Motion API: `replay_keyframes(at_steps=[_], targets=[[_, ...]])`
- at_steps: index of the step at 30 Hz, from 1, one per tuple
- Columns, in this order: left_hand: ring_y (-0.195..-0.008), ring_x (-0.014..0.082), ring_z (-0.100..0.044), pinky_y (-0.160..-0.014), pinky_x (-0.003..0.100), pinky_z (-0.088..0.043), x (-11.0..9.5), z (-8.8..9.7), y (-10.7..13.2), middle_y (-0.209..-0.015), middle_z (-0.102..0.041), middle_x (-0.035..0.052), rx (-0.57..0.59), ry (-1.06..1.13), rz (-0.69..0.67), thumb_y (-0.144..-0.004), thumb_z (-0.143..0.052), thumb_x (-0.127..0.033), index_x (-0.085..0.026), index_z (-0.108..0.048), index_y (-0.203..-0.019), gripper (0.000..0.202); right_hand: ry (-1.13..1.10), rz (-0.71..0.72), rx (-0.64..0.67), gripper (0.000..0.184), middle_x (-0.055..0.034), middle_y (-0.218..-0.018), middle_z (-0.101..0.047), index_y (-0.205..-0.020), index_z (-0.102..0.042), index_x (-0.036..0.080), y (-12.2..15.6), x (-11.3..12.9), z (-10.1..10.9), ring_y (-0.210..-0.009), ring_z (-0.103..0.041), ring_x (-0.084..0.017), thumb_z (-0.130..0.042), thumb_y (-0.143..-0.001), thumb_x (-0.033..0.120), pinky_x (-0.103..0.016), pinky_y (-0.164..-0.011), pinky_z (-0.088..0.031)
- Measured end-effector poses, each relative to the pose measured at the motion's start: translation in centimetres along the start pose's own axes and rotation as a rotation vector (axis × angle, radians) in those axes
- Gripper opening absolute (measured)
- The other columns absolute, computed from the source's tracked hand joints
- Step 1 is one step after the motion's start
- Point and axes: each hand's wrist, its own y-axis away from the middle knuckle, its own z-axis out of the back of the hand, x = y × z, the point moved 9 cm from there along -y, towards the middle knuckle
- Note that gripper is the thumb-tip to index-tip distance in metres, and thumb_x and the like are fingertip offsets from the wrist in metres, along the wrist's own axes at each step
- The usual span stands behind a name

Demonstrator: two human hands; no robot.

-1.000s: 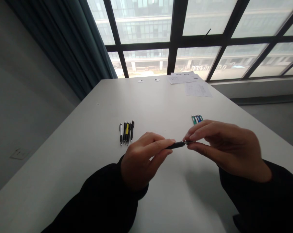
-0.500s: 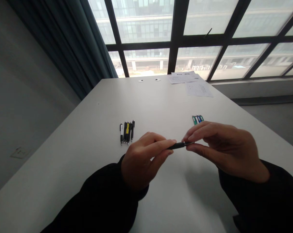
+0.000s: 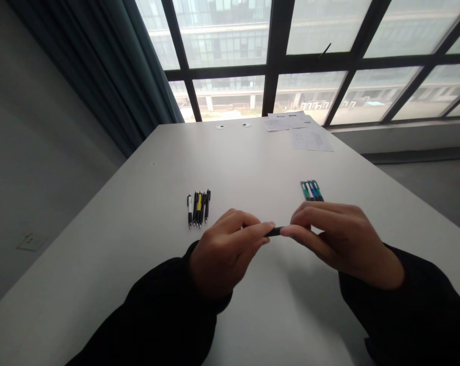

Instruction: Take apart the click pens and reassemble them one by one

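Note:
Both my hands hold one black pen (image 3: pixel 275 232) level above the white table (image 3: pixel 252 168). My left hand (image 3: pixel 224 256) pinches its left end with thumb and fingers closed. My right hand (image 3: pixel 338 239) is closed over its right end, and only a short black stretch shows between the fingertips. A row of several pens (image 3: pixel 198 207), black, white and yellow, lies on the table beyond my left hand. A smaller cluster of green, white and blue pens (image 3: pixel 311 190) lies just beyond my right hand.
Sheets of paper (image 3: pixel 300 129) lie at the table's far right end, with two small round discs (image 3: pixel 233 125) near the far edge. A big window with dark frames stands behind, and a dark curtain (image 3: pixel 111 76) hangs at the left.
My right hand has slid left along the pen and lowered a little, so less of the pen shows between the hands. More of the green and blue pens is now uncovered.

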Motion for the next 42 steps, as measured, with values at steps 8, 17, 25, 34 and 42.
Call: replay_keyframes(at_steps=[8, 17, 25, 34, 42], targets=[[-0.08, 0.015, -0.061, -0.071, 0.028, -0.055, -0.3, 0.7, 0.0, -0.087, -0.068, 0.0084, -0.023, -0.11, -0.071, -0.088, -0.063, -0.008, -0.012, -0.07, -0.107, 0.021, -0.096, -0.018, 0.053, 0.02, -0.0042, -0.083, -0.068, -0.099, -0.061, 0.018, -0.1, 0.0, -0.4, -0.066, -0.061, -0.012, -0.07, -0.087, 0.03, -0.022, -0.06, -0.049], [-0.077, 0.014, -0.06, -0.069, 0.028, -0.054, -0.6, 1.3, -0.3, -0.086, -0.07, 0.0071, -0.045, -0.168, -0.102, -0.086, -0.066, -0.008, -0.014, -0.071, -0.104, 0.019, -0.039, -0.064, 0.087, 0.021, -0.001, -0.072, -0.064, -0.094, -0.061, 0.016, 0.1, -0.3, -1.0, -0.056, -0.056, -0.01, -0.062, -0.093, 0.037, -0.021, -0.052, -0.042], [-0.075, 0.0146, -0.061, -0.068, 0.029, -0.054, -0.8, 1.6, -0.3, -0.083, -0.07, 0.0076, -0.06, -0.198, -0.132, -0.085, -0.067, -0.008, -0.012, -0.073, -0.099, 0.016, -0.037, -0.039, 0.085, 0.021, 0.0011, -0.064, -0.058, -0.085, -0.059, 0.017, 0.2, 0.2, -1.4, -0.051, -0.05, -0.009, -0.054, -0.097, 0.034, -0.021, -0.051, -0.038], [-0.075, 0.017, -0.062, -0.068, 0.032, -0.052, -0.9, 1.8, -0.1, -0.081, -0.072, 0.0074, -0.099, -0.231, -0.171, -0.082, -0.07, -0.007, -0.013, -0.074, -0.091, 0.012, 0.017, -0.085, 0.155, 0.036, 0.0031, -0.054, -0.049, -0.07, -0.053, 0.017, 0.3, -0.1, -2.8, -0.045, -0.041, -0.009, -0.043, -0.102, 0.032, -0.023, -0.049, -0.031], [-0.075, 0.0162, -0.062, -0.07, 0.033, -0.051, -0.9, 2.3, 0.1, -0.08, -0.072, 0.0047, -0.152, -0.263, -0.184, -0.084, -0.069, -0.01, -0.017, -0.073, -0.087, 0.008, -0.071, -0.133, 0.18, 0.035, 0.0044, -0.055, -0.042, -0.069, -0.047, 0.018, 0.7, 0.2, -3.8, -0.048, -0.037, -0.008, -0.044, -0.101, 0.032, -0.024, -0.05, -0.028]])
